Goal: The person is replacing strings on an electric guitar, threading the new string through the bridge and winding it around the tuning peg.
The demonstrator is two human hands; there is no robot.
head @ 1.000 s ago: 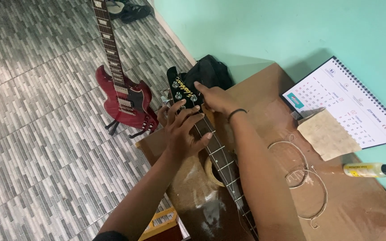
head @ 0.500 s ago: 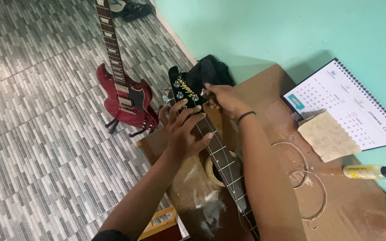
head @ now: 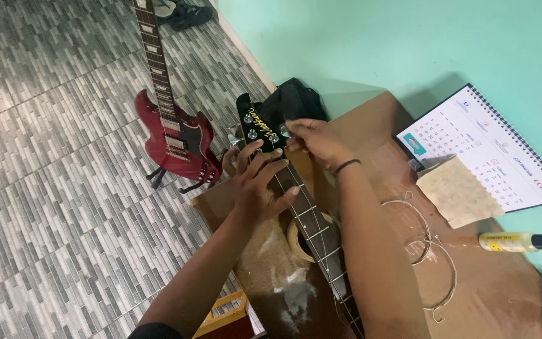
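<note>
On the brown table [head: 490,295] lies a guitar neck [head: 312,220], its long axis running from the near edge away toward the black headstock [head: 257,129] at the far end. Left hand [head: 260,185] wraps the neck just below the headstock, fingers curled over the strings. Right hand [head: 312,139] sits beside the headstock's right edge, fingertips pinched at a tuning peg [head: 285,132], and is the nearer one to the pegs. Coiled strings [head: 431,251], a calendar [head: 490,150] and a yellow bottle [head: 514,241] lie to the right; a red guitar [head: 177,141] stands on the floor.

Head view, steeply down, close.
</note>
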